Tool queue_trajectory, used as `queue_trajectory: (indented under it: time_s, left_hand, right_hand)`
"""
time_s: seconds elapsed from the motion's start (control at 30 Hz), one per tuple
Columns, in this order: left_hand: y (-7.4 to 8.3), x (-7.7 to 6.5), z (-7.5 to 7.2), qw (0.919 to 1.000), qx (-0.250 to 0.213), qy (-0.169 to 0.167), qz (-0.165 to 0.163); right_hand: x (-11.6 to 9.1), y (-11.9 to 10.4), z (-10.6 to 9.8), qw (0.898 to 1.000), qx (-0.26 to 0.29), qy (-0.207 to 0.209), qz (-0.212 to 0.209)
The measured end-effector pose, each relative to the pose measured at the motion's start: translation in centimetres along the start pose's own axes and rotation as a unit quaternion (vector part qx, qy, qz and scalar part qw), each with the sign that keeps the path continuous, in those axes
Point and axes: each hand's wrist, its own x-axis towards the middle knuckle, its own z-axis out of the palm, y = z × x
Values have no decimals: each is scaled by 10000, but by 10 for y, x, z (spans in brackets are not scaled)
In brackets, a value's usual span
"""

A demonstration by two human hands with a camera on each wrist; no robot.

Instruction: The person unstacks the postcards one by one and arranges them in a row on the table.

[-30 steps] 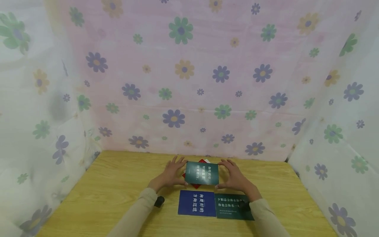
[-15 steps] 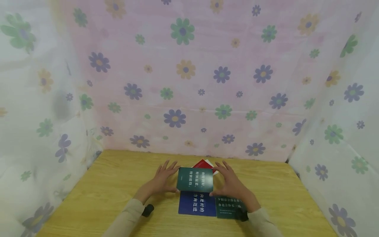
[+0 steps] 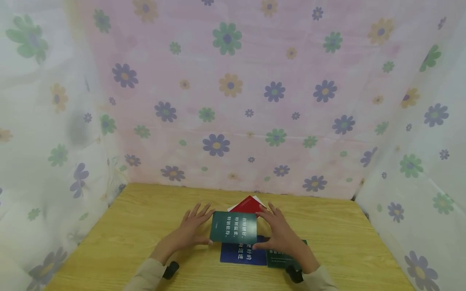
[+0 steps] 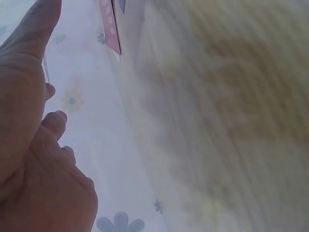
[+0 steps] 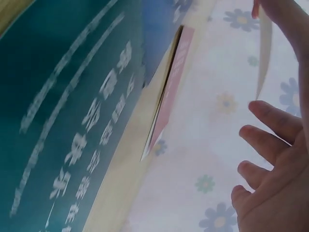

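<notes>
Since both hands are on it, you can't really call either one nearer: the green card (image 3: 234,227) sits right between the left hand (image 3: 183,234) and the right hand (image 3: 278,232), long axis running from one to the other. From where I'm standing, each hand pinches a short end, forefinger by the far corner, thumb by the near one, other fingers spread loose. It looks lifted off the table (image 3: 127,226), and its near edge hides part of the blue card (image 3: 243,256), which lies thumb-side, closer to the right hand. Under the right wrist there's a second green card (image 3: 279,260), partly covered. Out past the forefingers is the red card (image 3: 248,205), with white paper (image 3: 259,200) peeking out behind it. Compared with a second ago, the held one has shifted toward the left hand's side and nearer the person, so way more of the red one shows, while the blue one, fully visible then, is half hidden now.
</notes>
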Motion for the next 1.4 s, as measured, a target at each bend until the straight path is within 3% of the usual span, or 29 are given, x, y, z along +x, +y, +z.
queue_trajectory:
  time_s: [0.2, 0.47, 0.67, 0.93, 1.23, 1.4]
  left_hand:
    - [-5, -17, -4, 9999, 53, 120, -9]
    - [-14, -35, -5, 9997, -150, 0, -198]
    - [-20, -46, -10, 9997, -166, -30, -152]
    - [-32, -60, -20, 9999, -128, -35, -38]
    - [-49, -76, -35, 9968, -749, -222, -168]
    - [-52, -78, -41, 9958, -846, -263, -237]
  right_hand:
    - [4, -12, 9, 9999, 83, -85, -19]
    - [4, -21, 19, 9995, 73, -313, -25]
    - [4, -32, 27, 9987, 162, -473, -33]
    - [12, -45, 44, 9989, -208, -337, -254]
    - [25, -59, 60, 9979, -358, -511, -186]
    - [30, -65, 65, 9974, -405, -585, -101]
